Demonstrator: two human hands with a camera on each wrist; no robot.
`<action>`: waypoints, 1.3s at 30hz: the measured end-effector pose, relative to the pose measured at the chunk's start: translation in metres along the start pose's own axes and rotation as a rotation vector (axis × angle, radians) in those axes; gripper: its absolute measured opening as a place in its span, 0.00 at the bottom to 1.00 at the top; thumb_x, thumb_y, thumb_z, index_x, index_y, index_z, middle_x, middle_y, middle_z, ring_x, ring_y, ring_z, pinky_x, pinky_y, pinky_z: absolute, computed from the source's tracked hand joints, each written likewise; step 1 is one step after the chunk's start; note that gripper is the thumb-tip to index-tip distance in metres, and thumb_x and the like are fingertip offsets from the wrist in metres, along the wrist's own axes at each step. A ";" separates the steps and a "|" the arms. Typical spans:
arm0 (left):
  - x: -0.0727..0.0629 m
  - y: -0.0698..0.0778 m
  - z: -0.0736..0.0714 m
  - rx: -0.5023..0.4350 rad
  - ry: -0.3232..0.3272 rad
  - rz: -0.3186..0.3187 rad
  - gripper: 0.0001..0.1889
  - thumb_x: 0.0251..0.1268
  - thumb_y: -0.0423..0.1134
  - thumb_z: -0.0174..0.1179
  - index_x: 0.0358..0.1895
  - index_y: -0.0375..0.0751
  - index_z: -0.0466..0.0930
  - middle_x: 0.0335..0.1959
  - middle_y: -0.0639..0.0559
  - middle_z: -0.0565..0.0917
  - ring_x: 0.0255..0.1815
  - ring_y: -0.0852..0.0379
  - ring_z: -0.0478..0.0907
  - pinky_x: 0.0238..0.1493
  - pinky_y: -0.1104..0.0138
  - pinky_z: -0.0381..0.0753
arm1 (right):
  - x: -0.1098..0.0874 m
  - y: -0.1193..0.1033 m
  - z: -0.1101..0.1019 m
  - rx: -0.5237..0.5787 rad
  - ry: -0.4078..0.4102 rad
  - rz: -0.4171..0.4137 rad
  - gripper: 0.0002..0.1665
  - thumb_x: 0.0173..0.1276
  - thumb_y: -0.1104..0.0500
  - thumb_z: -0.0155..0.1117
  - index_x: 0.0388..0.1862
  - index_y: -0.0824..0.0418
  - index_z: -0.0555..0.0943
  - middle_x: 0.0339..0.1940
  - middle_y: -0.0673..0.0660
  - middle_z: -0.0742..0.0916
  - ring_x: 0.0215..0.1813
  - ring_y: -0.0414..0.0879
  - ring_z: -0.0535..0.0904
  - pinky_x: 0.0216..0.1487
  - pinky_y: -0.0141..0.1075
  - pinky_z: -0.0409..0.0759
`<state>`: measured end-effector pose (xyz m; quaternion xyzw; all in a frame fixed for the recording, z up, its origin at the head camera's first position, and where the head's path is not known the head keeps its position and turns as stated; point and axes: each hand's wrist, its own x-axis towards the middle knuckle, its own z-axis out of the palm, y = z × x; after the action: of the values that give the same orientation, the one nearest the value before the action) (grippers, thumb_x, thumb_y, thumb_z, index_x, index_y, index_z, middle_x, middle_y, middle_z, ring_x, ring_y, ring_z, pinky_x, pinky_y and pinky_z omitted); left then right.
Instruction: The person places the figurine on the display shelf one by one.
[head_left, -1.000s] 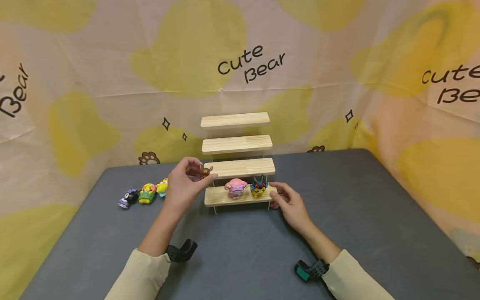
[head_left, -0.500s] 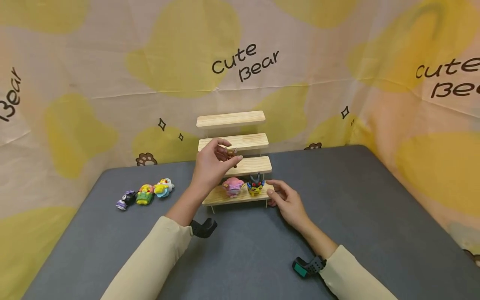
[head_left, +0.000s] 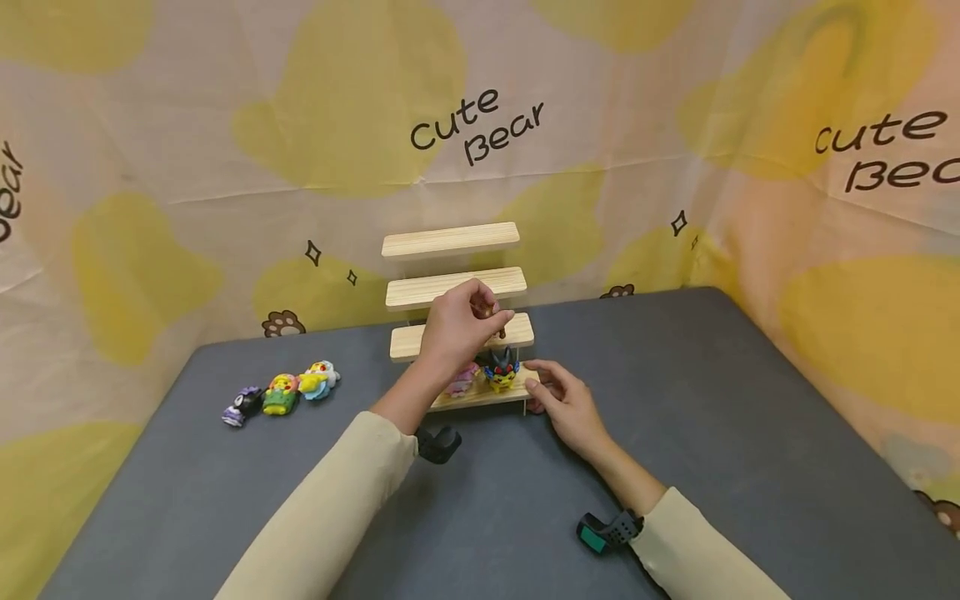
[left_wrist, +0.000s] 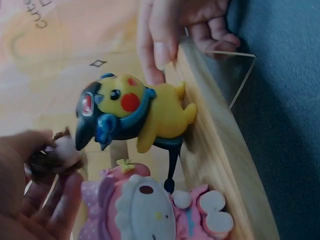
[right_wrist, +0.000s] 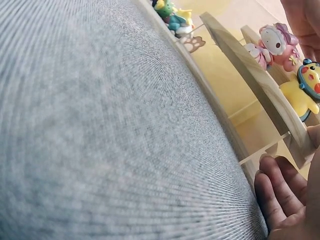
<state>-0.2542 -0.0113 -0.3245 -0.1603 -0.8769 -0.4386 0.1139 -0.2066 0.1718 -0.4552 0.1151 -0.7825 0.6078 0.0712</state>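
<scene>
**Left hand [head_left: 457,329] and right hand [head_left: 570,408] at a four-stepped shelf of pale wood [head_left: 450,242]**

A creamy-pink cloth with yellow blotches and black "cute Bear" lettering [head_left: 360,100] rises behind and beside my dark grey tabletop [head_left: 690,417]. The shelf stands near the back of it, four round-cornered boards climbing like stairs on thin, clear supports.

My cream sleeves [head_left: 322,500] come in from the near edge, with a black device [head_left: 438,445] strapped at my left wrist and a black one with a green panel [head_left: 592,537] at my right.

With my right fingers [right_wrist: 282,185] I grip the right end of the lowest board, thumb at the front, others curled behind and beneath. My left fingers pinch a small brown-and-pale figurine [left_wrist: 67,150] over the second board from the bottom; it is blurred and half covered, and I cannot tell whether it touches the wood.

On the lowest board stand a pink figurine with a white face [left_wrist: 150,210] and, right of it, a yellow one in a dark blue hood [left_wrist: 165,112].

Left of the shelf, close together on the tabletop, lie a yellow, white and blue figurine [head_left: 318,381], a green-and-yellow one [head_left: 281,395] and a black-and-purple one [head_left: 242,407].
</scene>
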 end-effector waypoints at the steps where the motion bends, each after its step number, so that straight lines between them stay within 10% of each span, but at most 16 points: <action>1: 0.001 -0.001 0.001 0.007 -0.006 0.002 0.10 0.63 0.40 0.71 0.36 0.43 0.79 0.30 0.50 0.84 0.31 0.55 0.80 0.35 0.65 0.79 | -0.001 -0.001 0.001 -0.001 0.002 0.003 0.19 0.77 0.57 0.59 0.64 0.61 0.79 0.44 0.67 0.85 0.33 0.48 0.86 0.38 0.35 0.84; 24: 0.015 0.001 0.001 0.155 -0.215 -0.064 0.13 0.66 0.52 0.67 0.34 0.47 0.84 0.26 0.50 0.85 0.25 0.56 0.78 0.30 0.65 0.77 | -0.009 -0.038 -0.003 -0.006 -0.013 0.018 0.19 0.77 0.62 0.58 0.63 0.68 0.78 0.44 0.70 0.85 0.35 0.60 0.86 0.39 0.43 0.86; 34: 0.015 -0.008 -0.017 -0.006 -0.437 -0.099 0.29 0.71 0.47 0.62 0.72 0.44 0.69 0.64 0.45 0.79 0.65 0.47 0.77 0.63 0.52 0.80 | -0.008 -0.037 -0.002 -0.001 -0.015 0.026 0.19 0.77 0.62 0.58 0.63 0.68 0.77 0.43 0.70 0.85 0.36 0.60 0.87 0.39 0.41 0.86; 39: 0.014 -0.013 -0.023 -0.093 -0.492 -0.042 0.25 0.71 0.35 0.60 0.70 0.44 0.71 0.64 0.42 0.80 0.64 0.46 0.78 0.61 0.53 0.81 | -0.009 -0.037 -0.003 -0.004 -0.010 0.030 0.20 0.77 0.61 0.58 0.64 0.68 0.77 0.43 0.70 0.85 0.36 0.61 0.86 0.39 0.42 0.86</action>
<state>-0.2711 -0.0345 -0.3162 -0.2493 -0.8603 -0.4284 -0.1196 -0.1886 0.1667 -0.4223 0.1062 -0.7855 0.6068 0.0584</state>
